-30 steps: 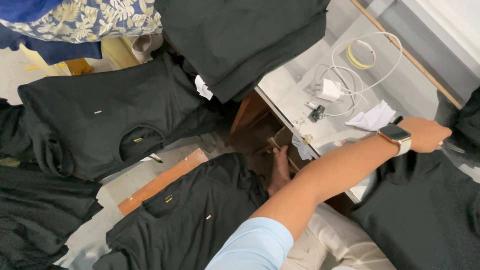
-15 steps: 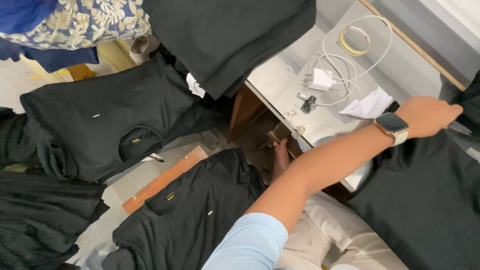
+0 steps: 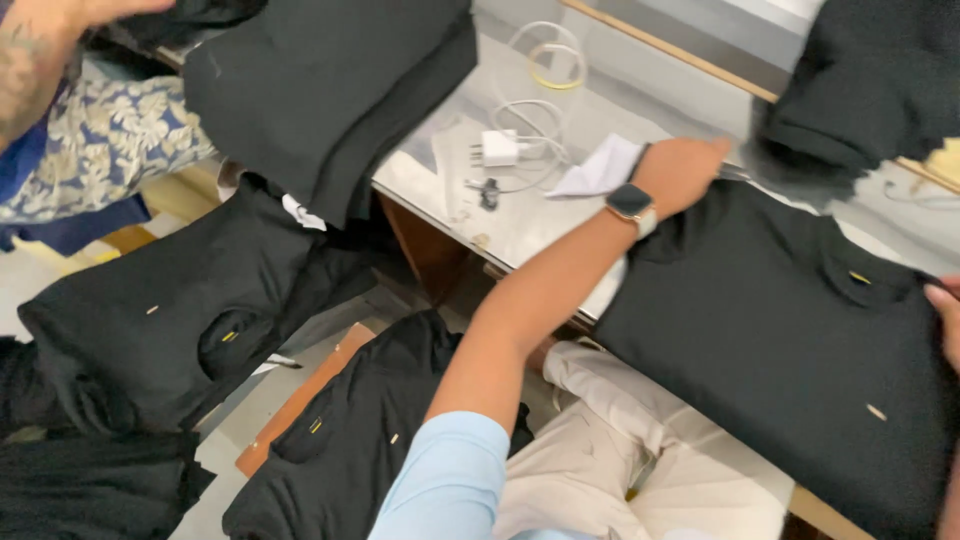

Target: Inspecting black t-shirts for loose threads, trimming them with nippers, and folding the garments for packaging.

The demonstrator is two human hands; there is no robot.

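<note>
Left hand (image 3: 683, 172) lies flat on the far edge of the black shirt (image 3: 790, 330) spread on the counter (image 3: 520, 215), grip wide. Right hand (image 3: 945, 320) touches the shirt's right edge, grip hard to tell. Charger (image 3: 498, 150) nearby.

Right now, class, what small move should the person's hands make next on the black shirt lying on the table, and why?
Probably draw the left hand outward along the black fabric shirt to flatten it: that hand rests on the shirt's corner, and the right hand holds the opposite edge.
</note>
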